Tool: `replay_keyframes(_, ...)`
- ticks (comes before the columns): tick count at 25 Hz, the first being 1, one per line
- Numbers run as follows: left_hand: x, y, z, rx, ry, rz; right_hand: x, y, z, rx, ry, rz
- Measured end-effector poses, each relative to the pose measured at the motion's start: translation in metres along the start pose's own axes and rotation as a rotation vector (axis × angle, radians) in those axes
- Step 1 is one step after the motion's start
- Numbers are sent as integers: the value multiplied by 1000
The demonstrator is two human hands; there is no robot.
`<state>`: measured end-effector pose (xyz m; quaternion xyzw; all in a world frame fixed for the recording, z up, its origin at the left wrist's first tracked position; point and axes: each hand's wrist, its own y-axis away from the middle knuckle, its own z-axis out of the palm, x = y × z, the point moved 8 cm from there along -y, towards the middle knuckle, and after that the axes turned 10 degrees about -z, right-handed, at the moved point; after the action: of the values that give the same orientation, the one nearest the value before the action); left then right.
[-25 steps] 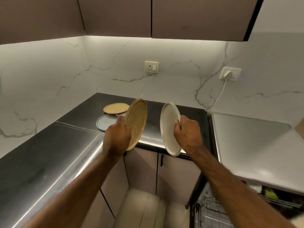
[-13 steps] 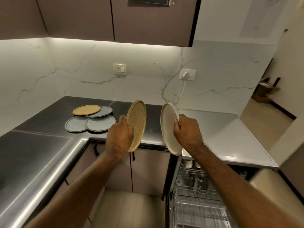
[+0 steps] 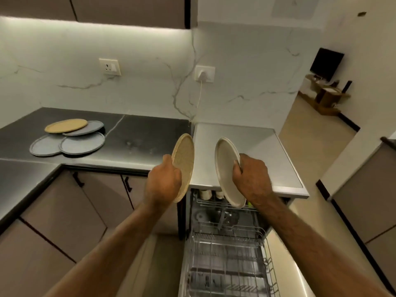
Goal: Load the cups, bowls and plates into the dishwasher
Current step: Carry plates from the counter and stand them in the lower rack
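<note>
Head view, looking forward and down. Grips a speckled tan plate [image 3: 184, 157] by its near rim with the left hand [image 3: 162, 185], fingers curled round the edge; holds a white plate [image 3: 226, 166] the same way in the right hand [image 3: 251, 179]. Keeps both on edge and apart, faces turned toward each other, likely so as to slot straight between tines. Hovers them above the pulled-out lower rack [image 3: 227, 254] at near right. Shows one yellow plate [image 3: 66, 125] and three grey plates [image 3: 81, 144] overlapping on the dark counter [image 3: 139, 138] at far left, probably awaiting later trips.
</note>
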<state>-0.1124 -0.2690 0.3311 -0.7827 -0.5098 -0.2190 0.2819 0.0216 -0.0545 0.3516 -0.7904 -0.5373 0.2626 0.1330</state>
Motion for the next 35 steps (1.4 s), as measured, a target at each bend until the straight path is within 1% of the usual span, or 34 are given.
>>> replay_keyframes(3, 18, 28, 59, -17, 7, 3, 62, 41, 22, -92, -18, 35)
replay_keyframes(6, 26, 56, 123, -102, 35, 16, 115, 87, 50, -180, -79, 115)
replay_keyframes(10, 13, 91, 206, -217, 63, -18, 174, 152, 96, -276, -67, 214)
replay_keyframes(14, -19, 116, 293, -301, 56, -115, 245, 214, 153, -329, -30, 358)
replay_keyframes(18, -62, 135, 382, -338, 32, -206, 314, 264, 210, -264, -12, 471)
replay_keyframes(21, -96, 150, 440, -359, -16, -258, 357, 306, 247, -220, -10, 593)
replay_keyframes(24, -125, 168, 496, -374, -38, -282, 395, 349, 286, -205, 19, 652)
replay_keyframes(30, -162, 210, 572, -432, -64, -324, 446, 412, 340, -175, 5, 788)
replay_keyframes(32, -171, 221, 589, -460, -71, -344, 458, 423, 354, -157, -28, 780)
replay_keyframes(35, -175, 232, 605, -436, -43, -295, 470, 421, 368, -126, -31, 765)
